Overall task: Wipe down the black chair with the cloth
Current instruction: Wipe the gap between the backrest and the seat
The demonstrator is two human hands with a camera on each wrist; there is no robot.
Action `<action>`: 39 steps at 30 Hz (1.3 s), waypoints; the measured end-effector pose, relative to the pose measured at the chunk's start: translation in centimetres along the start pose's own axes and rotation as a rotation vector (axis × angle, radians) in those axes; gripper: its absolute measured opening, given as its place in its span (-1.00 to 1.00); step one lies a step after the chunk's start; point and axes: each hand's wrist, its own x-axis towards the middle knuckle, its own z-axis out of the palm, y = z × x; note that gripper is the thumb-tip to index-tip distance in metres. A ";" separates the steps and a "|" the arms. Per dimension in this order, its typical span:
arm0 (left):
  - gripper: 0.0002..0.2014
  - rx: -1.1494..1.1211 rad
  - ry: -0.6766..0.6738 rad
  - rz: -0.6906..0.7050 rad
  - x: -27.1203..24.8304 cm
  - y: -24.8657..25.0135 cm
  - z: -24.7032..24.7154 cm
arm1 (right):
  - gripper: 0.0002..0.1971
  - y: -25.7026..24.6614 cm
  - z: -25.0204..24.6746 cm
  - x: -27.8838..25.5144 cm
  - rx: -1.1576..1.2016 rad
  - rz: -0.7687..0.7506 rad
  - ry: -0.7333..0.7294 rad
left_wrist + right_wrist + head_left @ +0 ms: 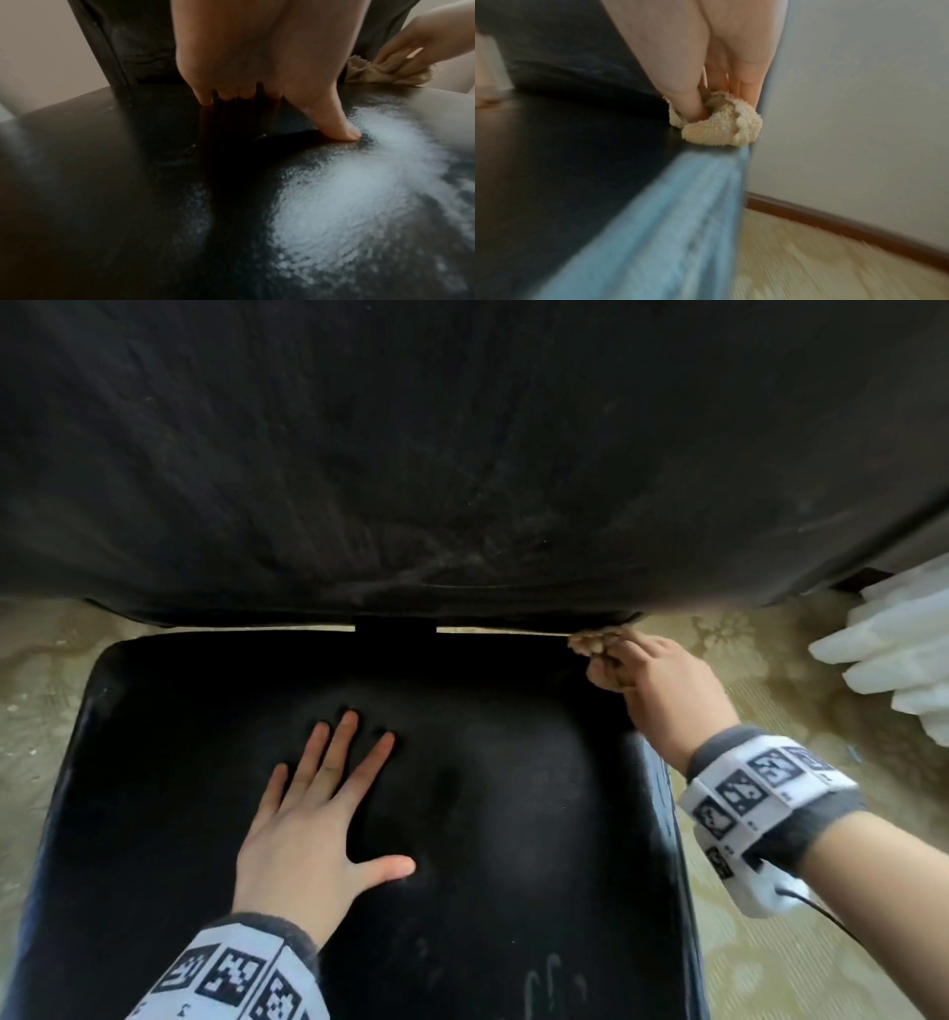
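The black chair fills the head view: its seat (488, 814) below and its backrest (462, 454) above. My left hand (318, 814) lies flat on the middle of the seat (102, 182) with its fingers spread. My right hand (662, 685) grips a bunched beige cloth (598, 647) at the seat's back right corner, under the backrest's lower edge. In the right wrist view the cloth (721, 123) sits on the seat's edge (654, 223), pinched by my fingers (687, 101). From the left wrist, the cloth (390, 71) shows at the far right.
A patterned beige floor (770, 942) surrounds the chair. White folded things (904, 654) lie on the floor to the right. A pale wall (859, 101) with a brown skirting board (847, 225) stands close beyond the chair's right side.
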 end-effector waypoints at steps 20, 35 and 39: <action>-0.34 -0.210 0.056 0.382 2.4 18.1 1.6 | -0.35 3.3 0.6 -7.7 0.729 0.036 0.071; -0.51 0.050 0.101 0.413 7.1 20.1 4.4 | -0.03 7.7 4.7 -13.6 1.073 0.143 -0.275; -0.48 0.032 0.067 0.366 9.7 20.3 3.9 | 0.06 6.1 6.6 -14.6 1.069 0.081 -0.336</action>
